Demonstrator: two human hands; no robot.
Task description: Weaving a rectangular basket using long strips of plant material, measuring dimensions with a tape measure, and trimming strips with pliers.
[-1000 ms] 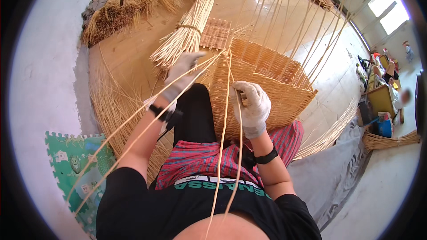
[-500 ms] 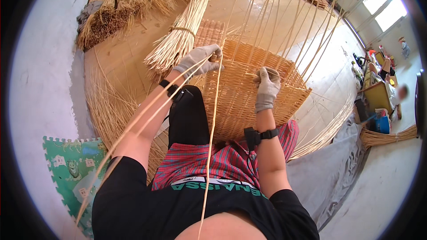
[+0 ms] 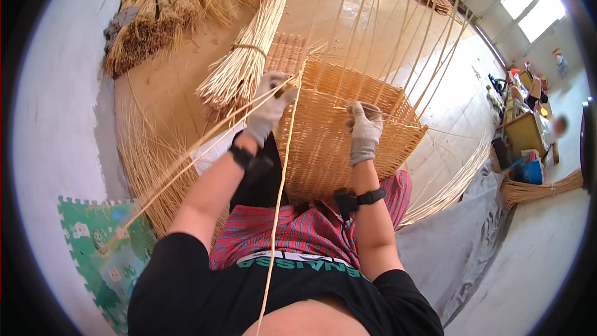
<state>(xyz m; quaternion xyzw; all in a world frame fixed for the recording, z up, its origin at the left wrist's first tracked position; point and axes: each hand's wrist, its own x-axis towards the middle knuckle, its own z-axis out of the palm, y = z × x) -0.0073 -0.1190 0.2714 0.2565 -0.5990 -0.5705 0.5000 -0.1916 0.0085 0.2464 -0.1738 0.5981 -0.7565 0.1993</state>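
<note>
A square-cornered wicker basket (image 3: 323, 143), partly woven, stands tilted against my lap, with long upright stakes (image 3: 357, 31) rising from its far sides. My left hand (image 3: 268, 109), in a pale work glove, is at the basket's left corner, its fingers curled round long wicker strands (image 3: 205, 143) that trail back past my left forearm. Another long strand (image 3: 280, 193) hangs from that corner down over my lap and shirt. On the basket's near rim, my gloved right hand (image 3: 365, 129) is closed, thumb against fingers, at a wicker strand along the top edge; the fingers hide most of it.
A tied bundle of pale rods (image 3: 249, 53) lies beyond my left hand, by a woven panel (image 3: 285, 53). More bundles (image 3: 149, 18) lie against the left wall. Loose rods (image 3: 149, 162) spread at my left; others (image 3: 454, 190) lie at right. A person (image 3: 553, 130) is far right.
My left hand has moved down and toward me, its grip loosening somewhat, and the trailing strands have swung lower. My right hand stays at the rim. The view has shifted slightly.
</note>
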